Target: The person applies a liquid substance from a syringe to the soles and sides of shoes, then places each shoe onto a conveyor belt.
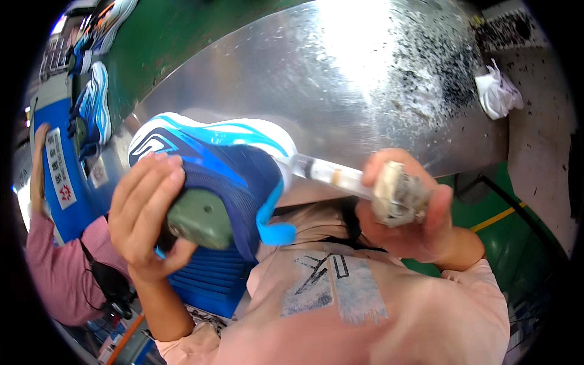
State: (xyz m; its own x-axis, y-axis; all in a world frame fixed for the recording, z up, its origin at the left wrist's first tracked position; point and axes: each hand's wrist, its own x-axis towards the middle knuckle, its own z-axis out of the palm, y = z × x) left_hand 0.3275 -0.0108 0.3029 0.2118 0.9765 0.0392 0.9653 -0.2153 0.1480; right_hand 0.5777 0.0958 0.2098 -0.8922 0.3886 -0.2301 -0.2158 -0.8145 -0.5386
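Note:
A blue and white sports shoe [228, 152] lies on its side above the near edge of the metal table, sole turned away from me. Its ankle opening shows a green shoe last [204, 219] inside, and a light-blue pull tab hangs at the heel. My left hand [143, 213] is closed around the shoe's forward part and the last. In my right hand [420, 237] is a clear syringe [337, 176], with a lumpy, dirty whitish mass at its plunger end. The tip of the syringe meets the heel by the white sole; exact contact is hidden.
Black specks cover the right part of the metal table [243, 79]. A crumpled white cloth [497, 92] lies beyond its right end. Another blue shoe [94, 106] and more shoes stand on the left, along a green surface [164, 36]. A co-worker's pink sleeve [52, 267] shows at left.

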